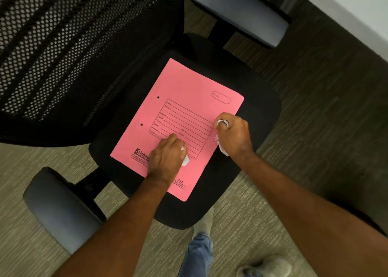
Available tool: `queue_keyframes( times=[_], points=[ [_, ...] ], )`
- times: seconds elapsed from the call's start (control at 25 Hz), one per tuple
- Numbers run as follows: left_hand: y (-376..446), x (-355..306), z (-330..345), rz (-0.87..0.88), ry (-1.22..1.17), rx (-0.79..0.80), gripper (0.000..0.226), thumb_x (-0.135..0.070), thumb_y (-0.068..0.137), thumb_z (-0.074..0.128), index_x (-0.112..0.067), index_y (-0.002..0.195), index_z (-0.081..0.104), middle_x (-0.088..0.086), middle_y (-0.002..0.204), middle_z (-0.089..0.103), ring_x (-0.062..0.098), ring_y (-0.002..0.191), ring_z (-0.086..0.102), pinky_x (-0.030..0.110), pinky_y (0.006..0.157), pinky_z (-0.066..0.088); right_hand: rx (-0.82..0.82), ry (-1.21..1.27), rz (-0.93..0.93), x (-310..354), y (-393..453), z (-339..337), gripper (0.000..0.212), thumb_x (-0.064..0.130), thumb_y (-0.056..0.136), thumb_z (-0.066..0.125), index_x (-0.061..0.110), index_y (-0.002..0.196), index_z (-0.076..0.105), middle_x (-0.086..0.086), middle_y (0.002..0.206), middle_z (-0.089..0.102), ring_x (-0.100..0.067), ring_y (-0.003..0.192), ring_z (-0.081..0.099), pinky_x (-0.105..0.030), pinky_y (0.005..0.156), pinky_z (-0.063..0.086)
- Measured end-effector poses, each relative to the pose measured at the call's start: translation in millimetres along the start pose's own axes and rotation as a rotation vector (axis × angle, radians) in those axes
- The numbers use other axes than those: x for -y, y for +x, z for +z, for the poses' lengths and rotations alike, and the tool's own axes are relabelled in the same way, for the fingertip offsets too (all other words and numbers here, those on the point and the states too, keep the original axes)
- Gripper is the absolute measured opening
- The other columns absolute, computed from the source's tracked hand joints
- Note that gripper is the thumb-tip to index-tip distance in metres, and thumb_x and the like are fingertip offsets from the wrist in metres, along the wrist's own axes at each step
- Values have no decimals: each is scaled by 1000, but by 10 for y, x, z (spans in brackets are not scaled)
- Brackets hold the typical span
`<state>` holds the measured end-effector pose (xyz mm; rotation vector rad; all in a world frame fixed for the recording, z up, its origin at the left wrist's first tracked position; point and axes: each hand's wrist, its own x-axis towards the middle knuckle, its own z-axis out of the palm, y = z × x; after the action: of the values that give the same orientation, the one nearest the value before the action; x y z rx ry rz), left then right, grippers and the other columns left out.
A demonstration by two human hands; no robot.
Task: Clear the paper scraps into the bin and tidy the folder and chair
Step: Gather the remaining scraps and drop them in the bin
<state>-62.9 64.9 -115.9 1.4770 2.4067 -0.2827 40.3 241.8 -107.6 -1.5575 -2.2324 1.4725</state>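
Note:
A pink folder (186, 100) with a printed form lies closed on the black seat (258, 108) of an office chair. My left hand (167, 158) rests on the folder's lower part, fingers closed over white paper scraps (185, 161) that poke out at its right side. My right hand (234, 135) sits at the folder's right edge, fisted around more white paper scraps (222, 123), with bits showing above and below the fist. No bin is in view.
The chair's black mesh backrest (69, 52) fills the upper left. Grey armrests stand at the top right (239, 14) and lower left (60, 211). Striped carpet (315, 87) surrounds the chair. My jeans and shoes (264, 267) show at the bottom.

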Motion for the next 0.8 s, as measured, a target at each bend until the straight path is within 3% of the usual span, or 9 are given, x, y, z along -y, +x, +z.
queue_keyframes(
  times=[0.08, 0.2, 0.36, 0.44, 0.52, 0.64, 0.8],
  points=[
    [27, -43, -56, -120, -176, -100, 33, -29, 81, 84, -15, 108, 70, 6, 107, 72, 22, 96, 71, 26, 73, 57, -12, 42, 26, -82, -105, -66, 37, 9, 87, 47, 34, 65, 63, 10, 63, 63, -7, 61, 63, -24, 53, 50],
    [67, -136, -102, -334, -466, -179, 19, -28, 95, 70, -13, 106, 69, 8, 99, 75, 25, 88, 74, 29, 65, 59, -17, 99, 61, -206, -304, -167, 34, 12, 83, 46, 36, 67, 65, 15, 65, 66, -1, 61, 63, -11, 51, 45],
    [48, -226, -141, -521, -705, -238, 27, -41, 102, 54, -16, 102, 65, 3, 81, 70, 21, 73, 72, 22, 52, 49, -31, 135, 99, -389, -556, -263, 25, 13, 79, 47, 28, 69, 65, 12, 63, 63, -6, 61, 61, -24, 55, 49],
    [-56, -233, -146, -517, -708, -251, 34, -48, 103, 47, -18, 106, 63, -1, 80, 68, 22, 72, 71, 22, 53, 48, -21, 140, 105, -461, -655, -293, 26, 13, 81, 49, 30, 67, 64, 14, 61, 62, -4, 60, 60, -21, 55, 46],
    [-213, -244, -107, -446, -649, -229, 39, -55, 100, 45, -22, 114, 61, -1, 89, 71, 24, 82, 72, 27, 63, 54, -18, 147, 105, -513, -730, -305, 28, 10, 83, 50, 27, 65, 63, 10, 63, 61, -7, 61, 59, -26, 56, 47],
    [-382, -281, 1, -360, -473, -150, 53, -59, 90, 62, -23, 128, 53, 2, 113, 72, 26, 98, 70, 37, 76, 55, 3, 154, 109, -547, -786, -280, 26, 8, 85, 50, 25, 71, 65, 8, 64, 60, -14, 62, 58, -37, 59, 53],
    [-363, -282, 118, -289, -397, -144, 28, -40, 99, 57, -17, 115, 55, 5, 105, 69, 26, 95, 68, 35, 71, 52, 31, 121, 60, -507, -818, -170, 25, 11, 85, 49, 26, 74, 65, 8, 63, 60, -12, 58, 56, -33, 55, 51]
  ],
)
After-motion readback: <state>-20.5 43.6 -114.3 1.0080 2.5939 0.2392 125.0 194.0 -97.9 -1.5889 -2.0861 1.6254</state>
